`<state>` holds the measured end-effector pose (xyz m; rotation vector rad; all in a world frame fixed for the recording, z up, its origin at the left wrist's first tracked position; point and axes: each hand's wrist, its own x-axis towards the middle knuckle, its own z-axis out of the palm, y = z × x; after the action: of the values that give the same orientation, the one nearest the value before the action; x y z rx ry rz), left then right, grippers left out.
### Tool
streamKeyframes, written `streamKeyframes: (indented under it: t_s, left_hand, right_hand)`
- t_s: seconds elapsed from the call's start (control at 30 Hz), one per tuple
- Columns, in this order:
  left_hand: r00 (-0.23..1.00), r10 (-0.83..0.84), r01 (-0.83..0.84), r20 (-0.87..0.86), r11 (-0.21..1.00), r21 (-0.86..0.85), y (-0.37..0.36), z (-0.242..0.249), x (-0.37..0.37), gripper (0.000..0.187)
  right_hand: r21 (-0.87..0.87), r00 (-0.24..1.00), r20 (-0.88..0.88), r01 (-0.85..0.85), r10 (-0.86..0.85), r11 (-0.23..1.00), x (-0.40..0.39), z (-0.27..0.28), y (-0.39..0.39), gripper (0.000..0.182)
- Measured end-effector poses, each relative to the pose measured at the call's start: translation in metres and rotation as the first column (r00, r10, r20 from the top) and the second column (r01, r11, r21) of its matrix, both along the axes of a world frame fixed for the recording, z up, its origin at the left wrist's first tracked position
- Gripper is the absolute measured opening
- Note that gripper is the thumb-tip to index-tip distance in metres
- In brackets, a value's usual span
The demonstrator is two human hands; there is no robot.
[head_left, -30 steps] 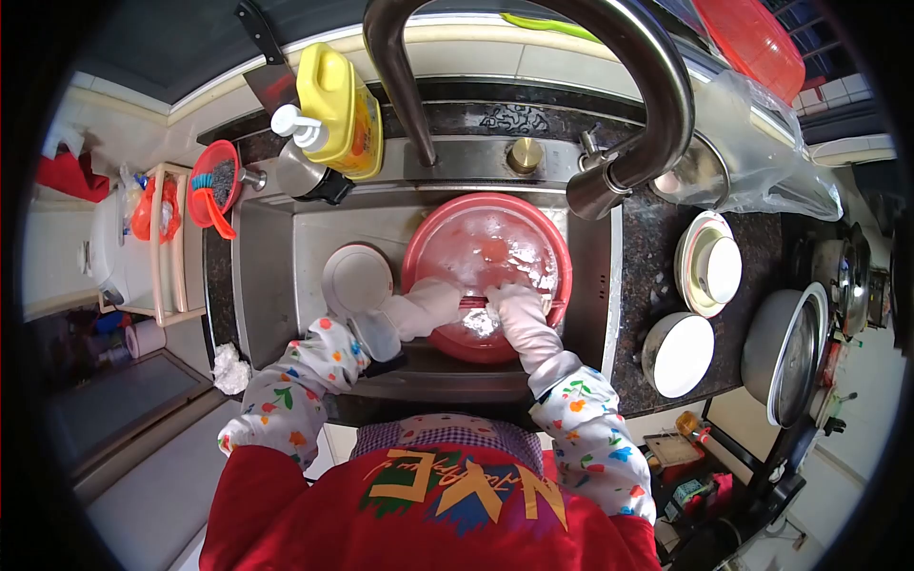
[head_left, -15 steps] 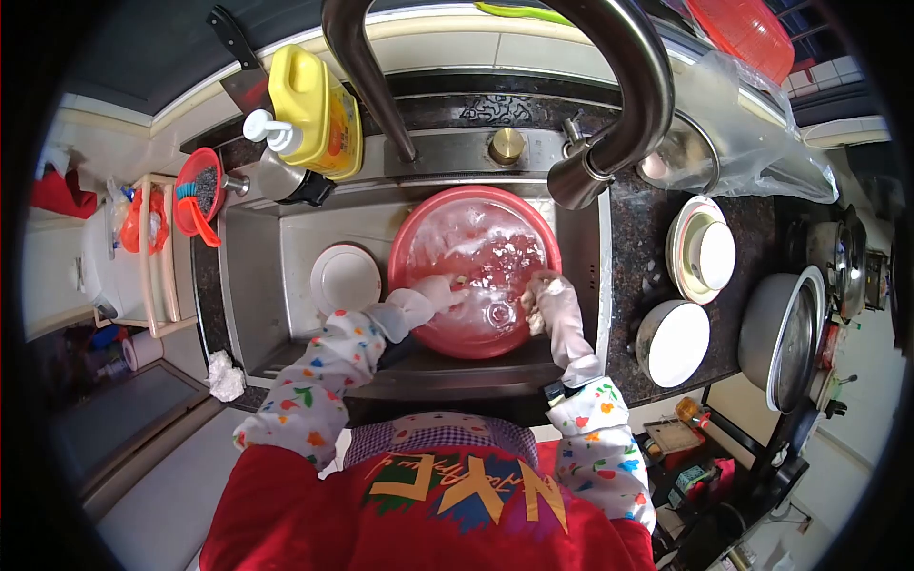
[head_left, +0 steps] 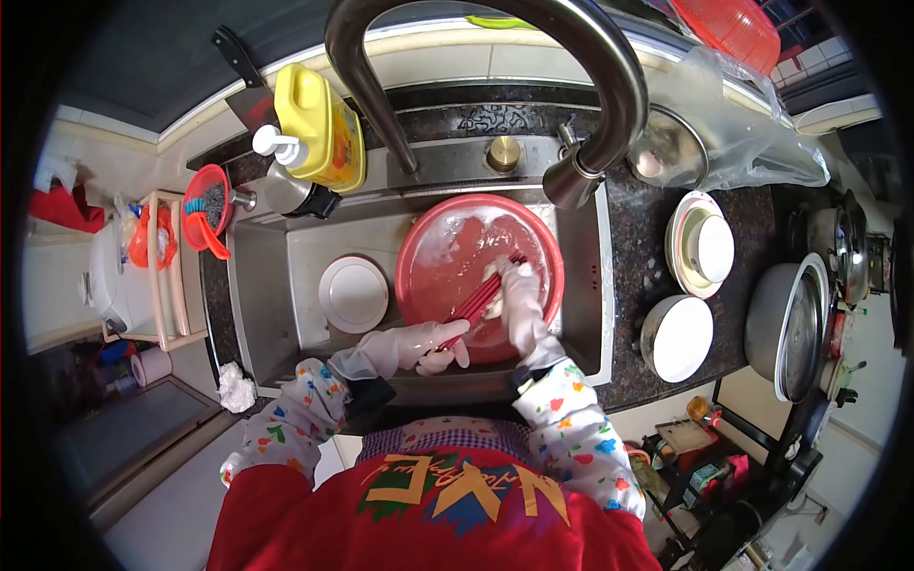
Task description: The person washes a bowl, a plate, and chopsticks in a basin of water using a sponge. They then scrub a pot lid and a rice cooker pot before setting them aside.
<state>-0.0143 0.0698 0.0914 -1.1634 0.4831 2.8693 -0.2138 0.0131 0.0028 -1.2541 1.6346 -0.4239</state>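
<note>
A red plastic basin (head_left: 433,249) with soapy water stands in the steel sink (head_left: 276,285). My left hand (head_left: 424,344), in a white rubber glove, grips the near end of a bundle of red chopsticks (head_left: 476,303) over the basin's front rim. My right hand (head_left: 514,285), also gloved, is closed around the far end of the chopsticks with what looks like a pale cloth or sponge. Both sleeves are white with coloured prints.
A white plate (head_left: 353,293) lies in the sink left of the basin. The curved tap (head_left: 571,181) hangs over the basin. Yellow soap bottle (head_left: 319,128) at the back left. White bowls (head_left: 678,337) and a steel pot (head_left: 790,338) stand on the right counter.
Both hands lifted red chopsticks out of the soapy water. My left hand drew back to the basin's front rim; my right hand moved toward the basin's middle, onto the chopsticks.
</note>
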Motion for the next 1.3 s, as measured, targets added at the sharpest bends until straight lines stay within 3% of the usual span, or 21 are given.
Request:
streamKeyframes:
  t_s: [0.03,0.1,0.17,0.23,0.27,0.33,0.4,0.5,0.57,0.6,0.63,0.67,0.73,0.8,0.87,0.97,1.07,1.13,1.17,1.2,1.3]
  left_hand:
    - [1.000,-0.001,0.001,-0.003,1.000,0.005,0.001,0.000,-0.002,0.065]
    - [0.939,-0.162,0.267,0.304,0.900,-0.346,-0.006,-0.001,-0.005,0.059]
    - [0.938,-0.089,0.222,0.336,0.897,-0.382,-0.006,-0.035,0.000,0.048]
    - [0.806,0.177,0.324,0.565,0.666,-0.671,-0.010,-0.060,-0.001,0.031]
    - [0.807,0.181,0.318,0.562,0.668,-0.672,-0.011,-0.090,0.001,0.031]
    - [0.559,0.566,0.705,0.606,0.061,-0.707,-0.011,-0.161,0.004,0.018]
    - [0.540,0.588,0.709,0.602,0.068,-0.702,-0.017,-0.186,-0.004,0.016]
    - [0.430,0.448,0.775,0.784,0.262,-0.575,-0.028,-0.182,-0.024,0.016]
    - [0.642,0.016,0.549,0.767,0.688,-0.475,-0.039,-0.149,-0.030,0.036]
    - [0.716,-0.099,0.407,0.691,0.864,-0.297,-0.040,-0.134,-0.031,0.044]
    - [0.948,0.049,0.098,0.314,0.895,-0.435,-0.020,-0.128,-0.013,0.043]
    - [0.978,0.044,0.038,0.206,0.926,-0.376,-0.020,-0.088,-0.013,0.037]
    - [0.992,-0.089,0.012,-0.089,0.768,-0.640,-0.015,-0.035,0.002,0.035]
    - [0.989,-0.123,0.145,0.080,0.912,-0.383,-0.012,-0.001,-0.006,0.040]
    - [0.988,-0.079,0.109,0.134,0.966,-0.235,0.003,-0.001,-0.009,0.050]
    - [0.902,-0.108,0.233,0.418,0.937,-0.260,0.012,0.005,-0.015,0.046]
    - [0.843,-0.049,0.284,0.535,0.886,-0.367,0.029,-0.003,-0.014,0.041]
    - [0.826,0.022,0.289,0.563,0.842,-0.457,0.032,0.001,-0.014,0.039]
    - [0.772,0.044,0.372,0.634,0.777,-0.508,0.031,0.015,-0.013,0.038]
    - [0.712,0.082,0.452,0.698,0.707,-0.544,0.032,0.022,-0.013,0.037]
    - [0.650,0.168,0.462,0.741,0.687,-0.561,0.035,0.001,-0.015,0.037]
  right_hand:
    - [-0.113,0.978,-0.198,-0.095,0.072,0.989,0.000,0.010,-0.007,0.034]
    - [0.123,0.982,-0.049,0.186,-0.181,0.975,-0.001,0.017,-0.021,0.018]
    - [-0.042,0.875,0.137,0.473,-0.464,0.880,-0.004,-0.002,-0.013,0.026]
    - [0.285,0.756,0.296,0.513,-0.584,0.810,-0.020,0.008,-0.015,0.034]
    - [0.286,0.833,0.205,0.452,-0.514,0.845,-0.024,0.026,-0.019,0.034]
    - [0.290,0.937,0.096,0.296,-0.335,0.910,-0.040,0.026,-0.020,0.027]
    - [0.151,0.963,0.178,0.175,-0.201,0.973,-0.050,-0.003,-0.008,0.026]
    - [0.597,0.988,-0.002,0.124,-0.153,0.793,-0.043,0.009,-0.018,0.040]
    - [0.563,0.858,0.284,0.212,-0.428,0.799,-0.035,-0.012,0.004,0.037]
    - [0.566,0.873,0.256,0.212,-0.414,0.796,-0.030,-0.001,0.006,0.036]
    - [0.569,0.870,0.262,0.210,-0.417,0.795,-0.025,0.004,0.008,0.036]
    - [0.623,0.877,0.183,0.247,-0.445,0.743,-0.020,0.008,0.009,0.034]
    - [0.704,0.933,0.025,0.238,-0.359,0.669,-0.019,-0.004,0.008,0.047]
    - [0.654,0.891,0.132,0.252,-0.435,0.713,-0.013,-0.059,0.019,0.032]
    - [0.619,0.916,0.116,0.235,-0.384,0.749,0.005,-0.018,0.016,0.031]
    - [0.432,0.780,0.392,0.312,-0.488,0.846,0.009,-0.001,0.008,0.029]
    - [0.566,0.918,0.259,0.109,-0.302,0.817,-0.002,0.014,-0.024,0.037]
    - [0.607,0.822,0.323,0.200,-0.469,0.769,0.012,0.012,-0.029,0.052]
    - [0.687,0.513,0.459,0.312,-0.725,0.656,0.012,0.014,-0.023,0.059]
    - [0.353,0.643,0.601,0.319,-0.474,0.880,0.005,0.057,-0.017,0.057]
    - [0.331,0.821,0.456,0.202,-0.344,0.922,0.006,0.073,-0.022,0.046]
